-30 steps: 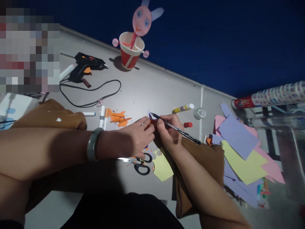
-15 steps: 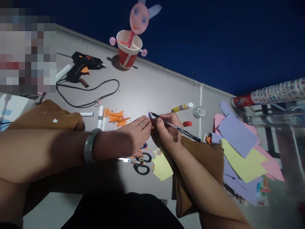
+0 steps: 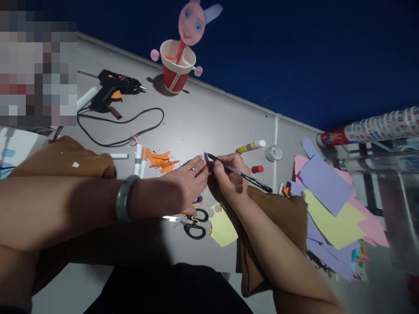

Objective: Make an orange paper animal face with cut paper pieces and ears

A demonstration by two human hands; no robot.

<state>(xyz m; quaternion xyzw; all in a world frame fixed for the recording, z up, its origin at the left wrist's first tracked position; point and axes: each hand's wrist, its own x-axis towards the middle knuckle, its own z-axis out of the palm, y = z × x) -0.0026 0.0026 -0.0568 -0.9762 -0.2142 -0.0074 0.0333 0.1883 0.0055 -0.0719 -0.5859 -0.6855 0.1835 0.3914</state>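
Observation:
My right hand [image 3: 234,179] is closed around a black pen [image 3: 253,179], its tip touching a small purple paper piece [image 3: 205,154] that is mostly hidden. Beside it my left hand [image 3: 185,185] lies flat, fingers stretched out, pressing down at the edge of that paper. Under the left hand's lower side are black-handled scissors [image 3: 195,231], their blades partly covered. A yellow paper sheet [image 3: 225,229] with round cut-outs lies just right of the scissors. Orange paper scraps [image 3: 163,161] and markers [image 3: 137,161] are left of my fingers.
A red paper cup [image 3: 176,79] with a pink paper rabbit head stands at the back edge. A black glue gun [image 3: 114,89] and its cord lie far left. A glue stick [image 3: 250,146], red cap [image 3: 257,169] and coloured paper sheets [image 3: 327,187] are to the right.
The pen's back end has tilted slightly down and to the left, while its tip stays on the purple paper. My left hand remains in place.

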